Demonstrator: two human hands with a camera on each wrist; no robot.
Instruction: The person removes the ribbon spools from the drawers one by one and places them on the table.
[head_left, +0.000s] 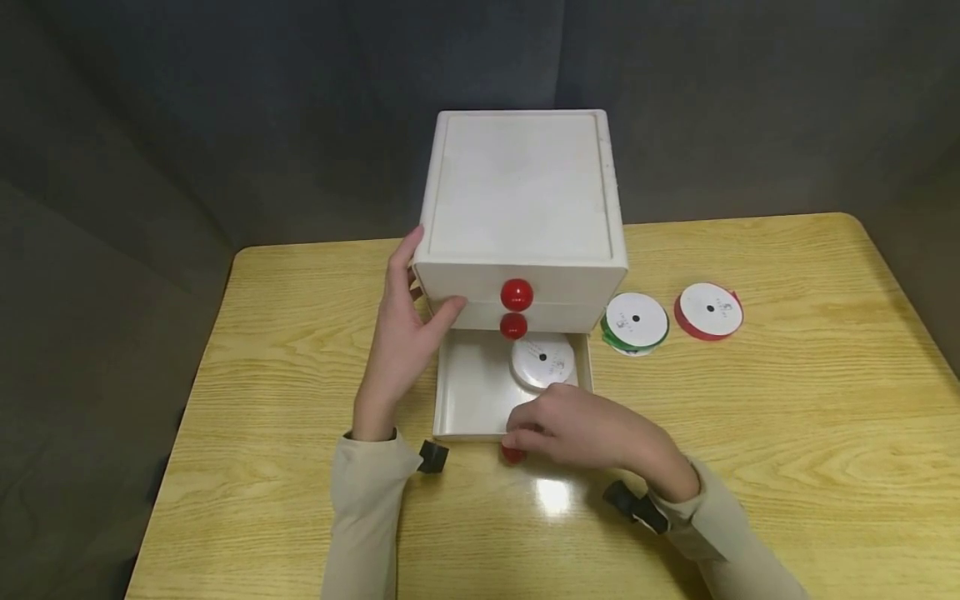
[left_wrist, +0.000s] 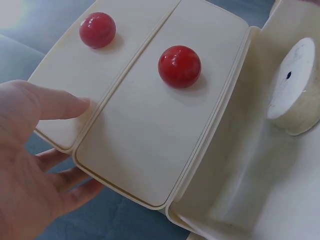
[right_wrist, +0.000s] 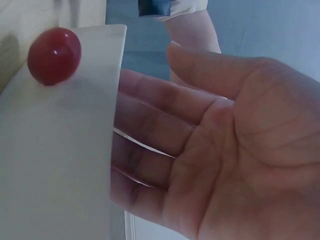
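A white three-drawer cabinet (head_left: 525, 192) stands at the back of the wooden table. Its top knob (head_left: 516, 293) and middle knob (head_left: 513, 325) are red balls, seen again in the left wrist view as the top knob (left_wrist: 97, 30) and middle knob (left_wrist: 179, 66). The bottom drawer (head_left: 468, 392) is pulled out and holds a white ribbon spool (head_left: 542, 362) (left_wrist: 295, 92). My left hand (head_left: 405, 325) braces the cabinet's front left corner, thumb (left_wrist: 55, 102) flat on the top drawer front. My right hand (head_left: 577, 429) (right_wrist: 215, 145) grips the open drawer's front wall (right_wrist: 55, 165) beside its red knob (head_left: 513, 455) (right_wrist: 54, 55), fingers reaching behind the wall.
To the right of the cabinet lie a green-edged ribbon spool (head_left: 635, 323) and a red-edged one (head_left: 708, 311), both flat on the table (head_left: 787, 433). A grey fabric backdrop rises behind the table.
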